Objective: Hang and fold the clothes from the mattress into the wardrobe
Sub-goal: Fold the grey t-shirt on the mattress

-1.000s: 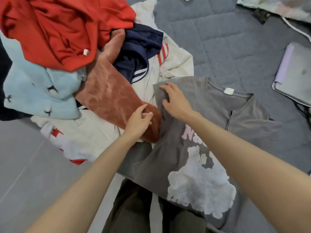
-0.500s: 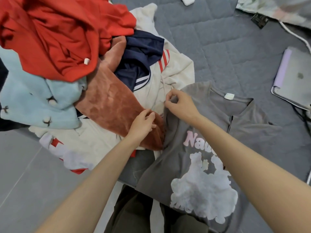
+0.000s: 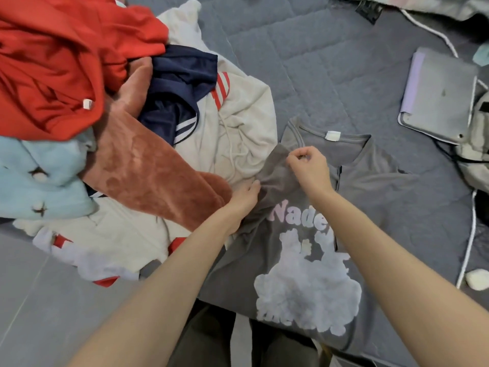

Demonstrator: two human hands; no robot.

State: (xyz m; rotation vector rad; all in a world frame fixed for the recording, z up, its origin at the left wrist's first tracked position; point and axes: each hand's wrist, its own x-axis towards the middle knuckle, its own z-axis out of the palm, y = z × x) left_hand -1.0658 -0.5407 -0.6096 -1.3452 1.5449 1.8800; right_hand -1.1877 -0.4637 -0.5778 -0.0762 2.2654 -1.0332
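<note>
Head view: the grey cotton T-shirt with a pale cloud-shaped print (image 3: 375, 197) lies front-up on the grey quilted mattress (image 3: 304, 49). It sits just right of centre, with its collar toward 12 o'clock and its hem hanging over the mattress edge at 6 o'clock.

The right hand (image 3: 309, 170) is closed in a pinch on the bunched sleeve fabric just below the collar. The left hand (image 3: 244, 198), at its 8 o'clock, has its fingers curled onto the same gathered edge of the shirt.

That edge touches the rust-brown plush garment (image 3: 148, 176) and the cream drawstring hoodie with red stripes (image 3: 238, 123), both on the heap toward 9 o'clock. As I judge it, the main risk is drag. If the sleeve is pulled across while it lies against the plush pile, the fabric may catch, so the fold comes out crooked or a neighbouring piece is tugged along.

The heap also overhangs the mattress toward the grey tiled floor (image 3: 39, 300) at 8 o'clock, so a jolt could tip clothes off.

With only a small pinch of cloth held, the sleeve may fold in wrinkled rather than flat.

A silver closed laptop (image 3: 439, 96) at 2 o'clock and a white cable (image 3: 468, 239) at 4 o'clock lie near the shirt's far sleeve, and a wide sweep could snag the cable.
</note>
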